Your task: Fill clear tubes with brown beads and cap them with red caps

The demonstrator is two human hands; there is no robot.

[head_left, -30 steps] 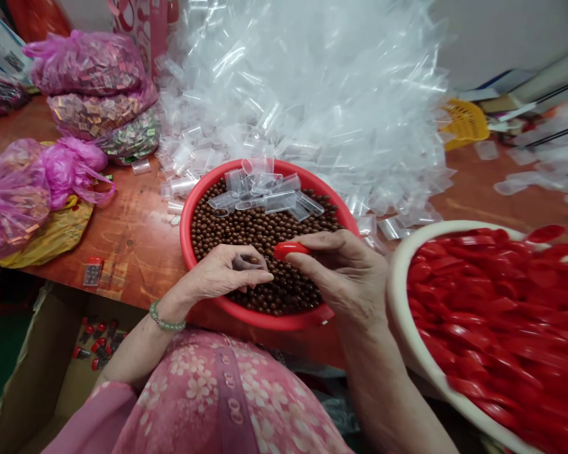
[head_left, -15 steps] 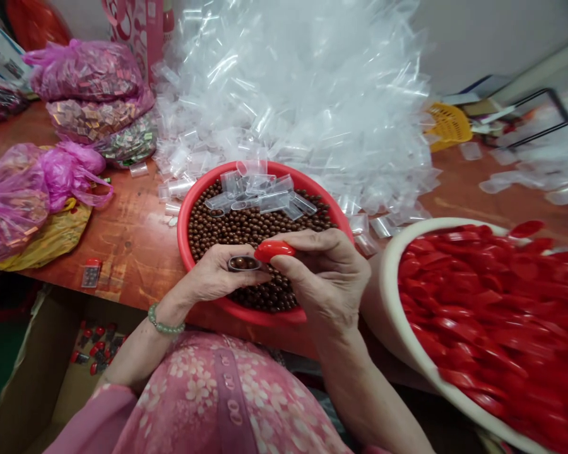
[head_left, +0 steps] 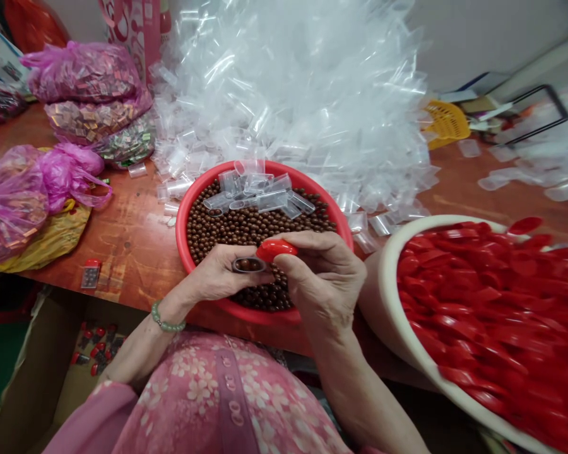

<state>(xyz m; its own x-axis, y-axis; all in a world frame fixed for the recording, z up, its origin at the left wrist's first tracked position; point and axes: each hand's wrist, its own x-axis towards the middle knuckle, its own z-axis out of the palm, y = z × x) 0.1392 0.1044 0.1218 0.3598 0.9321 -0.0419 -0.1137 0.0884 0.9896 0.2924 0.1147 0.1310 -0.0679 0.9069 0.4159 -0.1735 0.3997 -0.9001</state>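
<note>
My left hand (head_left: pixel 216 275) is closed round a clear plastic tube (head_left: pixel 248 265), its oval mouth facing up with brown balls showing inside. Between thumb and fingers, my right hand (head_left: pixel 324 271) pinches a red cap (head_left: pixel 276 250) just above and right of that mouth. Both hands are over a red basin (head_left: pixel 183 233) full of small brown balls (head_left: pixel 236 228). Several clear tubes (head_left: pixel 269 189) lie on top of the balls at the basin's far side. To the right, a cream tub (head_left: pixel 389 296) is heaped with red caps (head_left: pixel 468 309).
A big heap of clear tubes (head_left: pixel 303 82) covers the back of the table (head_left: pixel 123 252). Pink bags (head_left: pixel 85 75) are piled at left. One capped tube (head_left: pixel 91 273) stands by the front edge; a cardboard box (head_left: pixel 33 372) below holds more. A yellow basket (head_left: pixel 447 123) sits back right.
Both hands stay nearly in place, with the red cap still beside the tube's mouth. The view has shifted very slightly.
</note>
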